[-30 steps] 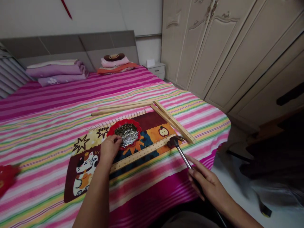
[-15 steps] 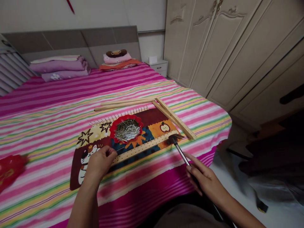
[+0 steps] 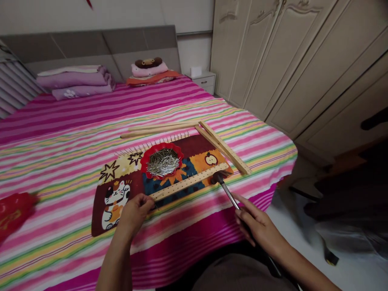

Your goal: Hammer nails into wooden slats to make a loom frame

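Observation:
My left hand (image 3: 136,212) is pinched shut at the near left end of a pale wooden strip with a row of holes (image 3: 189,182); a thin dark pin seems to stick out of its fingers. The strip lies across a colourful cat-print cloth (image 3: 115,194). A red scalloped dish (image 3: 162,161) full of metal pins sits on the cloth behind the strip. My right hand (image 3: 257,226) grips the handle of a small hammer (image 3: 224,186), index finger along the shaft; its dark head rests by the strip's right end.
More wooden strips (image 3: 224,147) form a frame round the cloth on a pink striped bedspread (image 3: 60,133). Folded bedding (image 3: 75,81) lies at the headboard. A red object (image 3: 13,210) sits at the left edge. Cream wardrobe doors (image 3: 273,60) stand right; floor lies beyond the bed corner.
My left hand left the red dish and came back toward me to the near left end of the holed strip, fingers pinched. The hammer hand barely moved.

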Motion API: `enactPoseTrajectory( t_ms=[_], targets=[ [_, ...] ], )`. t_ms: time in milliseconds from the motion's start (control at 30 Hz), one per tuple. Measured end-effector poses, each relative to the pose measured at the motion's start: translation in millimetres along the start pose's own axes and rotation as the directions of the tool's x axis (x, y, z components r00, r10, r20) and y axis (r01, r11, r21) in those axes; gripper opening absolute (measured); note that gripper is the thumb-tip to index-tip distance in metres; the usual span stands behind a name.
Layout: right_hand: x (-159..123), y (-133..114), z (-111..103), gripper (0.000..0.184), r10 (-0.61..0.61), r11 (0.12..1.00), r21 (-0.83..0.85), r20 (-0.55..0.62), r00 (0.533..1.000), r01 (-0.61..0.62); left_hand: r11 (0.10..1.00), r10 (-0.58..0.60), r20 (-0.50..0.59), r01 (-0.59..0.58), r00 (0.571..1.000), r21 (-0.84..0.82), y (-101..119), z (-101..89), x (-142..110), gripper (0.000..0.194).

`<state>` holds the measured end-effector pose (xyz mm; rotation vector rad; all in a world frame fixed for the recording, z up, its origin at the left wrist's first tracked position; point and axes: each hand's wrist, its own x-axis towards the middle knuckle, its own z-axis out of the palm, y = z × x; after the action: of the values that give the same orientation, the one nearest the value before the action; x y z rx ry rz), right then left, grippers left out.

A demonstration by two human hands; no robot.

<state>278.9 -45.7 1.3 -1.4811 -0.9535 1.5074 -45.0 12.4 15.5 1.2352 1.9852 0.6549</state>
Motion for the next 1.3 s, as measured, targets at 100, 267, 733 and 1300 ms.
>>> enactPoseTrajectory(
  t_ms=[100, 267, 733, 1300],
  targets=[
    [-1, 1, 1, 0.069, 0.007, 1.0, -0.003, 0.007, 1.0, -0.007, 0.971, -0.037, 0.054, 0.049, 0.998, -0.236, -2, 10.0, 0, 0.027],
    [-1, 0, 3, 0.068, 0.011, 1.0, 0.0, 0.003, 1.0, -0.011, 0.911, -0.121, 0.02, 0.119, 0.992, -0.394, 0, 20.9, 8, 0.027],
    [0, 3, 2, 0.067, 0.004, 1.0, 0.003, 0.026, 1.0, -0.004, 0.757, -0.284, -0.174, 0.11, 0.943, -0.644, 10, 11.8, 5, 0.028],
    [2, 6, -4, 0.071, -0.01, 0.999, 0.035, 0.009, 1.0, 0.01, 0.816, 0.186, -0.318, -0.326, 0.93, -0.476, 40, 98.4, 26, 0.027]
  ],
)
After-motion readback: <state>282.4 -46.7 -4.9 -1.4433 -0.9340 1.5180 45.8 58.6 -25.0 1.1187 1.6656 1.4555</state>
